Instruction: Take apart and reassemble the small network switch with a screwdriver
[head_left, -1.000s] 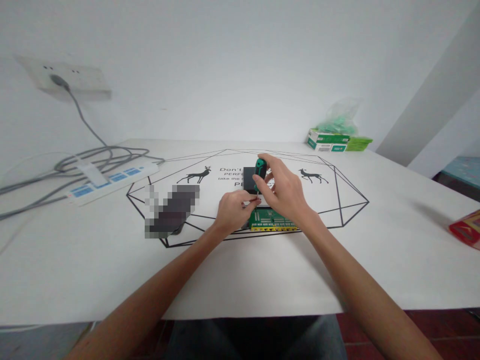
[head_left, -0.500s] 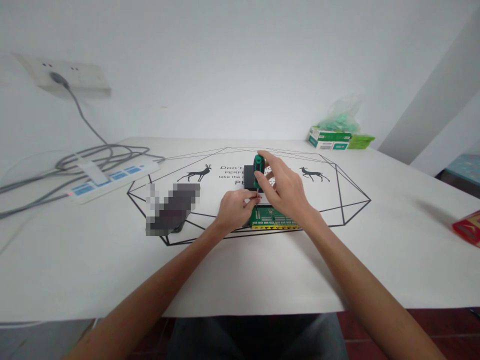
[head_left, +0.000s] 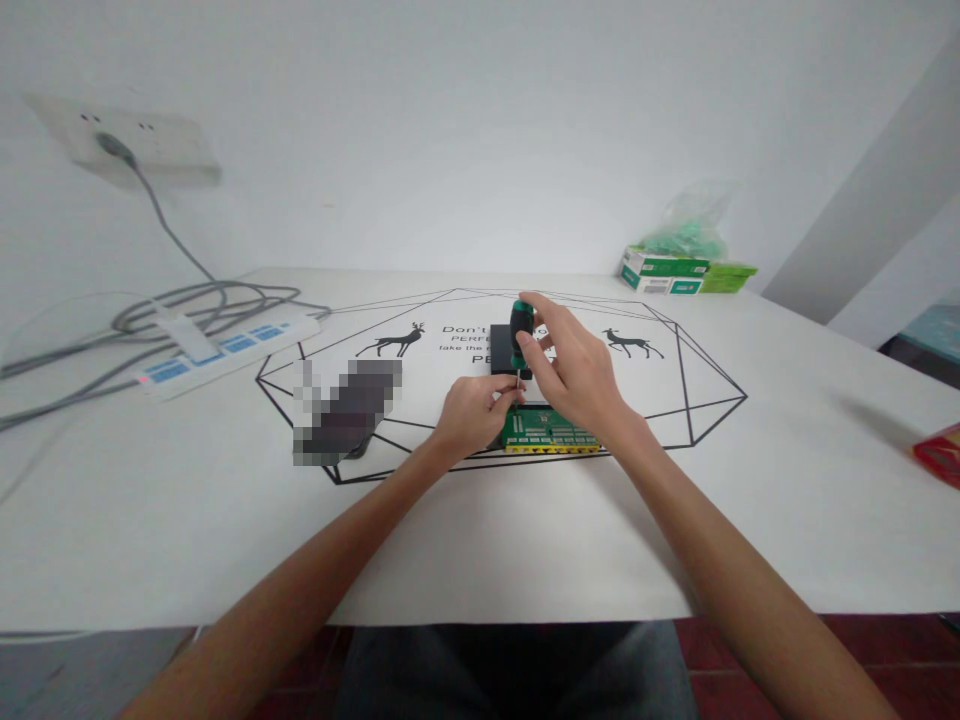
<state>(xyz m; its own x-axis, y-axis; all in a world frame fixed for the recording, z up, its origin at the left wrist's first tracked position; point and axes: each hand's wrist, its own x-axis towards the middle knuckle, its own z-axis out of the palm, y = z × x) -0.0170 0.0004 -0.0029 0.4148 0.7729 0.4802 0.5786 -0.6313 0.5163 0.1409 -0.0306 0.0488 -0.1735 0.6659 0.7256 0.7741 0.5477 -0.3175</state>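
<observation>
My right hand [head_left: 574, 365] grips the green and black handle of a screwdriver [head_left: 521, 335], which stands upright with its shaft pointing down. Close to the shaft, the thumb and fingertips of my left hand [head_left: 472, 410] are pinched together; whether they hold the shaft or something small, I cannot tell. Below both hands lies a green circuit board [head_left: 551, 428] with a yellow strip along its near edge. The screwdriver's tip is at the board's far left corner. Just behind the screwdriver sits a black box [head_left: 501, 352], partly hidden by my right hand.
A blurred-out dark phone-like object [head_left: 352, 410] lies left of the board. Farther left are a white power strip [head_left: 232, 350] and coiled grey cables [head_left: 187, 300]. Green and white boxes [head_left: 664, 270] with a plastic bag stand at the back right; a red packet [head_left: 941, 455] is at the right edge.
The screwdriver handle has turned a little in my right hand, showing a different side. My left hand stays pinched by the shaft. The whole view has shifted slightly.
</observation>
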